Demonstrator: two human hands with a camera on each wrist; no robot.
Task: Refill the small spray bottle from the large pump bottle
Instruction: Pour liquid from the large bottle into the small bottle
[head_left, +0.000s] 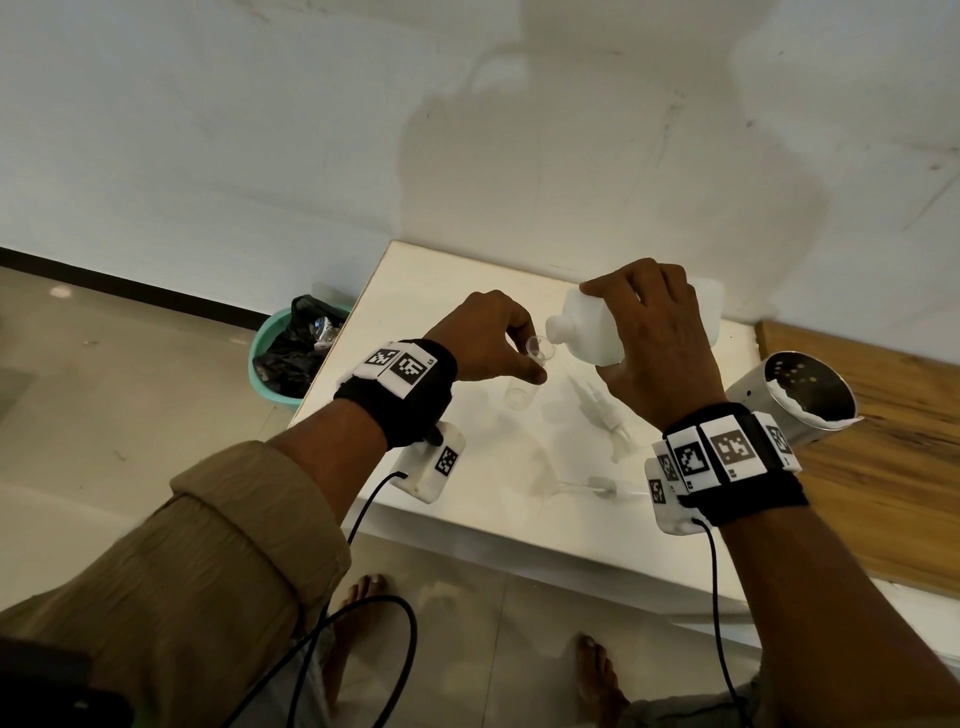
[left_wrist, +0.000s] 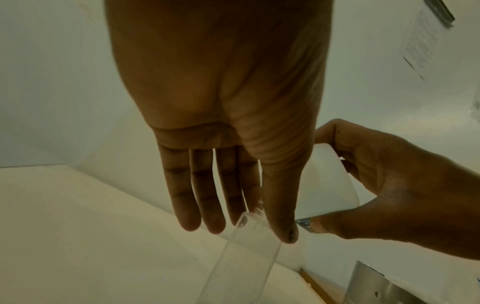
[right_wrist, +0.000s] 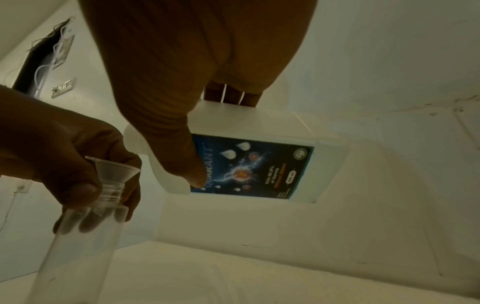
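- Two hands: left (head_left: 488, 338) at 9 o'clock, right (head_left: 660, 348) at 3 o'clock.
- One large white bottle (head_left: 592, 332).
- One clear small bottle (right_wrist: 78, 246).
- One funnel (right_wrist: 114, 170).
- Two loose pump parts (head_left: 602, 410) on the surface (head_left: 457, 280).
- One steel cylinder (head_left: 795, 405).
- One green bin (head_left: 270, 364).

white wall (head_left: 260, 130), tiled floor (head_left: 130, 389) — white table (head_left: 467, 519)

Left hand (head_left: 491, 338): black wrist band, white tag blocks, rolled khaki sleeve behind. Right hand (head_left: 657, 345): same black band, black cable. Feet bare.
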